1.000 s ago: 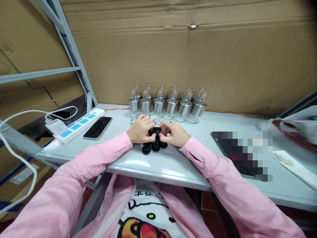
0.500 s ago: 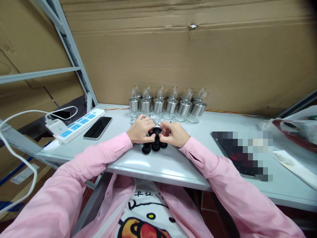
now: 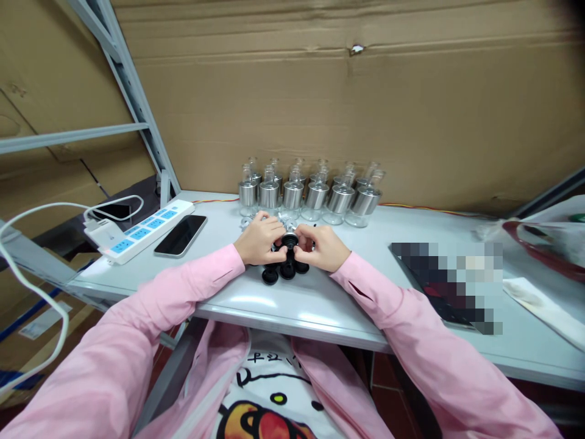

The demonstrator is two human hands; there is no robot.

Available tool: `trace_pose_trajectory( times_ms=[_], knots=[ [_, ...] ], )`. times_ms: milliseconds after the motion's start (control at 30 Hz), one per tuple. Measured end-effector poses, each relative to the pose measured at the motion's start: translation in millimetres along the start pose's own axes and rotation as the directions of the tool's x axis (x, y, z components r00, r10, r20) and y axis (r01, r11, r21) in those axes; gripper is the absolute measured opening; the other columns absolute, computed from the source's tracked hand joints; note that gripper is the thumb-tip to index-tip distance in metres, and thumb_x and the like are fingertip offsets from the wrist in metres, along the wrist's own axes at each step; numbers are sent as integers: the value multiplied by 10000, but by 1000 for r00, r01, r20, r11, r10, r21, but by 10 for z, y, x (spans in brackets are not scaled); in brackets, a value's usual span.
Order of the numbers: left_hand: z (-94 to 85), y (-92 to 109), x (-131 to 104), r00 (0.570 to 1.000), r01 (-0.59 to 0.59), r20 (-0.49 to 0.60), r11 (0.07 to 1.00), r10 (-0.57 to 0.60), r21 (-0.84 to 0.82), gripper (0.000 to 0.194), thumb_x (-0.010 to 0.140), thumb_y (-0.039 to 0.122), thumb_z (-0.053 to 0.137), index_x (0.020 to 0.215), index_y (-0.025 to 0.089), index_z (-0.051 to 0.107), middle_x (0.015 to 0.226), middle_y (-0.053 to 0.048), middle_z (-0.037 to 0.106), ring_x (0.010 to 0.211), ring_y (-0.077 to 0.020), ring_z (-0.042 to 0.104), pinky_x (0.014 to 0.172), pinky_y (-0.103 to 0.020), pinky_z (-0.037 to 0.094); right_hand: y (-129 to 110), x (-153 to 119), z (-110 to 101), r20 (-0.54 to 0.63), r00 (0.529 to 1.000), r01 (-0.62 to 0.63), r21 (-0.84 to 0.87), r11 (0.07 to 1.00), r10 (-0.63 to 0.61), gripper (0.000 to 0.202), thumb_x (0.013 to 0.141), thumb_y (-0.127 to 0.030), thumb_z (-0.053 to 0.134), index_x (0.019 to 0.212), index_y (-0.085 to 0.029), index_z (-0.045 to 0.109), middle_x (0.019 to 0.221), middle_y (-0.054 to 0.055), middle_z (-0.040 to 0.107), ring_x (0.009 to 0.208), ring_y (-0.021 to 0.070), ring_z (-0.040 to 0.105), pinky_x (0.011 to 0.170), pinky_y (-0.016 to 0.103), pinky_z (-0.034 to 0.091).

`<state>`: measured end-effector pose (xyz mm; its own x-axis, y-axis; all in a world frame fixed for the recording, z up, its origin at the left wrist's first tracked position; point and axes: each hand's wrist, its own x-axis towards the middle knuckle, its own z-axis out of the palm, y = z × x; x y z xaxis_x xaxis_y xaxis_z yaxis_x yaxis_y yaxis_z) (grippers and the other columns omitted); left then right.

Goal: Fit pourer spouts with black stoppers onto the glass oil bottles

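Between my two hands is a black round cap with a clear top part. My left hand grips it from the left, its fingers bent over and the thumb against the cap's lower part. From the right, my right hand pinches the same cap with thumb and curled forefinger. Several loose black caps lie on the table just below my hands. Small clear pieces lie behind my left hand, partly hidden by it. Two rows of glass bottles with metal bands stand upright behind my hands.
On the grey table, a white power strip and a phone lie at the left. A dark, partly pixelated flat object is to the right, near a white strip and a plastic bag. Cardboard stands behind the bottles.
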<state>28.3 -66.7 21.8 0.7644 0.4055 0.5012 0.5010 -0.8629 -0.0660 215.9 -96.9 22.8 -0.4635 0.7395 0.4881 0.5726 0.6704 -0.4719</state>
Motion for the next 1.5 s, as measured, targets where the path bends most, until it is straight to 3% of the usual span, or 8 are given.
trace_pose_trajectory(
  times_ms=[667, 900, 1033, 1167, 1367, 1500],
  knots=[
    [16, -2, -8, 996, 55, -68, 998, -58, -40, 214, 732, 320, 424, 587, 164, 441, 616, 0, 567, 648, -144, 474, 841, -403, 263, 19, 15, 11, 5, 1000, -17, -35, 999, 17, 88, 672, -231, 503, 638, -197, 429, 482, -55, 448, 439, 75, 385, 487, 193, 306],
    [11, 2, -9, 995, 89, -32, 995, -90, -53, 240, 756, 339, 424, 598, 160, 452, 632, 1, 567, 665, -147, 489, 855, -406, 250, 63, 16, 24, 19, 999, -25, -33, 999, 26, 77, 691, -236, 517, 659, -186, 468, 484, -55, 451, 441, 71, 379, 490, 193, 305],
    [-3, 19, 0, 989, 135, -52, 989, -139, -66, 205, 792, 321, 409, 808, 157, 532, 770, -17, 616, 704, -154, 527, 895, -416, 246, 110, 23, 9, -42, 999, -29, -17, 999, 28, 71, 704, -242, 524, 723, -174, 529, 501, -52, 473, 450, 73, 406, 493, 188, 334],
    [15, 25, -1, 981, 136, -115, 977, -155, -161, 290, 843, 295, 403, 1093, 160, 462, 980, -38, 624, 707, -130, 553, 924, -389, 273, 150, 23, -16, -158, 987, -14, -17, 1000, 11, 192, 735, -273, 539, 880, -158, 591, 521, -47, 516, 462, 78, 450, 514, 187, 374],
    [71, -1, -11, 976, 10, -212, 988, -43, -155, 286, 910, 355, 418, 1130, 171, 419, 1067, -58, 602, 715, -116, 575, 907, -355, 321, 186, 20, -15, -182, 982, 48, -44, 998, -56, 228, 771, -300, 561, 908, -147, 661, 515, -31, 549, 461, 82, 461, 516, 193, 383],
    [96, -31, -8, 971, -46, -238, 998, 36, -35, 367, 920, 439, 395, 1158, 160, 420, 1089, -101, 590, 935, -187, 565, 887, -363, 345, 208, 25, -51, -135, 987, 81, -28, 996, -84, 256, 774, -277, 576, 953, -146, 705, 544, -14, 579, 476, 86, 473, 540, 201, 398]
  ],
)
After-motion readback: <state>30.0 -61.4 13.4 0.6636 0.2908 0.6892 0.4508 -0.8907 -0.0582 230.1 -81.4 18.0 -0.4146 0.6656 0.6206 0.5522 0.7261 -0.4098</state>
